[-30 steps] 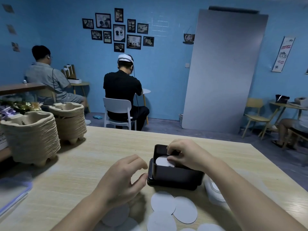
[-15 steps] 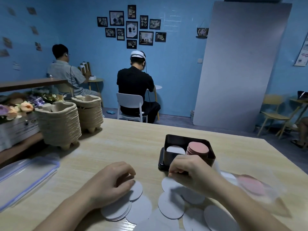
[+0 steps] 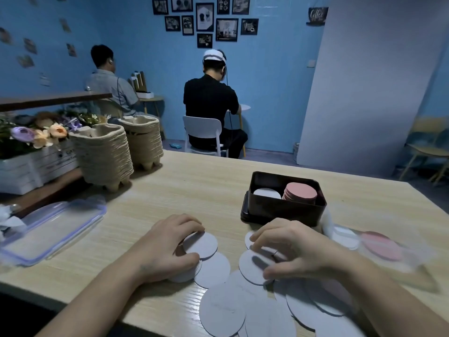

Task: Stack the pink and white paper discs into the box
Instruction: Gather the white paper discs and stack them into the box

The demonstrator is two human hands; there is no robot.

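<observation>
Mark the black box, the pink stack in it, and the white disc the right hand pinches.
black box (image 3: 284, 212), head view, front wall.
pink stack (image 3: 301, 190), head view, top disc.
white disc (image 3: 250, 268), head view, bare centre.

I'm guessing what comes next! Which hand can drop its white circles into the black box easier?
Probably the right hand: it pinches a white disc just in front of the black box. The left hand grips its small stack farther to the side.

Your left hand (image 3: 170, 246) and right hand (image 3: 298, 251) are bare; your forearms (image 3: 102, 295) are bare too, down toward six o'clock.
</observation>
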